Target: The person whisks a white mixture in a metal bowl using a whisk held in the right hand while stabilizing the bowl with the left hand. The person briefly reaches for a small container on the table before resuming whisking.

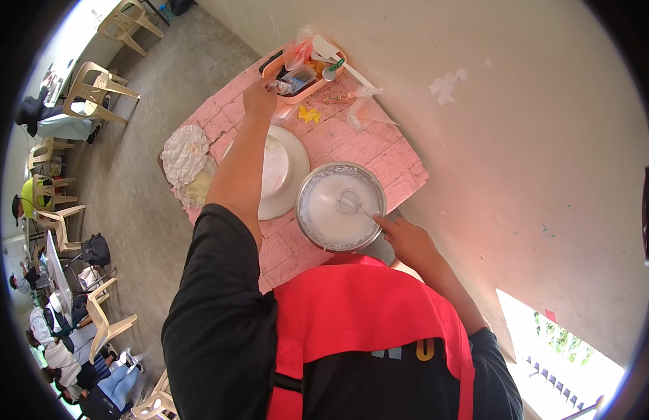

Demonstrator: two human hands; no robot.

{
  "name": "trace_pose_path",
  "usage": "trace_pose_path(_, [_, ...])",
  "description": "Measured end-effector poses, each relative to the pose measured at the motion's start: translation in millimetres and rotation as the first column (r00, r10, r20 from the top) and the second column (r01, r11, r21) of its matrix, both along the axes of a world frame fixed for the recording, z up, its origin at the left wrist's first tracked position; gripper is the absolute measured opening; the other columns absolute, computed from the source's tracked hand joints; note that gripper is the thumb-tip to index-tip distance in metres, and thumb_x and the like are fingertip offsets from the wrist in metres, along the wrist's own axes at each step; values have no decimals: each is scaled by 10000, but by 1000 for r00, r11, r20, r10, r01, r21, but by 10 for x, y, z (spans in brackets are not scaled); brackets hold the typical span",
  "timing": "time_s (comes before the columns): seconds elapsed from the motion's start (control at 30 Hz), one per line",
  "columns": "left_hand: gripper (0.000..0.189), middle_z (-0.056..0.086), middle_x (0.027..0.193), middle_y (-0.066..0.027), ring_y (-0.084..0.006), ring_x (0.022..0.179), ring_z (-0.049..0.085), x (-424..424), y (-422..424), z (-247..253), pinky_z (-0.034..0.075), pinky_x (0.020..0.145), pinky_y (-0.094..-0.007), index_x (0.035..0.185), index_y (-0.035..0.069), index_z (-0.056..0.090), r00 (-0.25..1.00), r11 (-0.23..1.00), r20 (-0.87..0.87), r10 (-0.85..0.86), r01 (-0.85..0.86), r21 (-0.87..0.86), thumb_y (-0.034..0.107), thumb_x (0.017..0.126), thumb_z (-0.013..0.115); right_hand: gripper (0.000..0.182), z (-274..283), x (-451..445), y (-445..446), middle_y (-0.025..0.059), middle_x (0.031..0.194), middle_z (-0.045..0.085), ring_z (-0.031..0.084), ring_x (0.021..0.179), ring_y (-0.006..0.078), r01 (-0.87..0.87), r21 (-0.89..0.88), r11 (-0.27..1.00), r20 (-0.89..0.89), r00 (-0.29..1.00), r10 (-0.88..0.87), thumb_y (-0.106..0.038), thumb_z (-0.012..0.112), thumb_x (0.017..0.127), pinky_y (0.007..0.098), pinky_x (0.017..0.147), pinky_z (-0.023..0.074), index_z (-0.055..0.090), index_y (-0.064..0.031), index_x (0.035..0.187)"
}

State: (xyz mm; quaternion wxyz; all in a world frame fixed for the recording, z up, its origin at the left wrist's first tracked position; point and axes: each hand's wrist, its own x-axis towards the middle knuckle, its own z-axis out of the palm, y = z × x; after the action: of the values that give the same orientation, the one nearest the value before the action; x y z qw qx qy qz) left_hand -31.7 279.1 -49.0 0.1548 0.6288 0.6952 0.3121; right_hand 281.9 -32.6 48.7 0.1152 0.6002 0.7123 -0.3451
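My right hand (405, 239) grips the handle of a wire whisk (349, 201), whose looped head rests in white, foamy mixture inside a metal mixing bowl (302, 231). The bowl sits at the near edge of a pink table (282, 254). My left hand (260, 97) reaches to the near left corner of an orange plastic basket (308, 93), at a small clear plastic bag; its fingertips are too small to read. Beneath my left forearm, partly covered, stands a white round turntable or cake stand (299, 157) with a round pan or cake form (277, 165) on it.
The basket holds plastic bags, a clear container and a white scraper (324, 48). Yellow butterfly shapes (308, 114) and a plastic bag (363, 107) lie near it. Crumpled cloths (185, 155) are at the table's left edge. A wall stands right; chairs (96, 92) and seated people are left.
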Motion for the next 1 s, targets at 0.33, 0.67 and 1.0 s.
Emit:
trace_pose_path(0.33, [260, 703, 950, -153, -285, 846, 681, -9, 128, -172, 525, 784, -373, 1083, 84, 690, 994, 993, 50, -97, 93, 79, 100, 837, 610, 456, -16, -21, -35, 93, 936, 590, 626, 859, 285, 14, 69, 998, -1, 1000, -14, -188, 588, 904, 413, 723, 524, 503, -236, 1350])
trace_pose_path(0.67, [357, 663, 1037, -116, -171, 843, 661, -162, 39, -424, 538, 752, -314, 1186, 57, 608, 947, 998, 322, 3, -23, 59, 47, 831, 645, 467, 20, -62, 18, 105, 929, 586, 614, 860, 301, 18, 119, 993, -16, 1000, -16, -190, 590, 893, 415, 740, 517, 504, -226, 1351])
trace_pose_path(1.0, [247, 616, 1008, -173, -380, 940, 602, 514, -607, 65, 486, 833, -457, 989, 45, 649, 911, 851, 13, -412, 379, 364, 8, 749, 603, 453, -77, -64, -64, 107, 893, 584, 606, 845, 295, -11, 153, 988, -62, 998, 21, -170, 593, 891, 419, 728, 505, 523, -211, 1337])
